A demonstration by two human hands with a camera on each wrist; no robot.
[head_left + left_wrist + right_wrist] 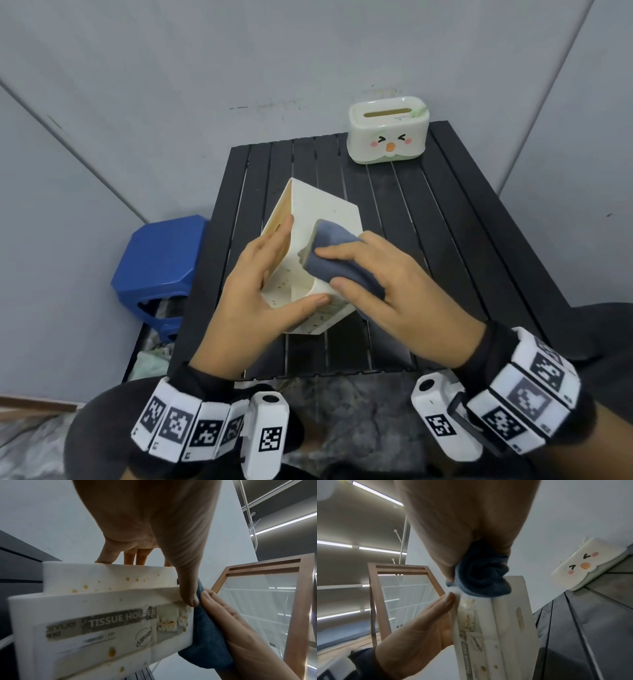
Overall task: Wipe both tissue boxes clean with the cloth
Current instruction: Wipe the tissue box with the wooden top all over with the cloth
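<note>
A white tissue box [322,205] with yellow-brown spots is held tilted above the black slatted table [462,240]. My left hand [270,270] grips it, fingers on its left face and thumb on the labelled underside [102,622]. My right hand [363,274] holds a bunched blue-grey cloth [342,257] and presses it against the box's upper right face. In the right wrist view the cloth [481,577] sits on the box's top edge [505,628]. A second, cream tissue box [388,133] with a cartoon face stands upright at the table's far right corner.
A blue plastic stool [161,270] stands on the floor left of the table. Grey walls close in behind and on both sides. The table's near edge is just beyond my knees. A wooden-framed glass panel [257,601] shows in the wrist views.
</note>
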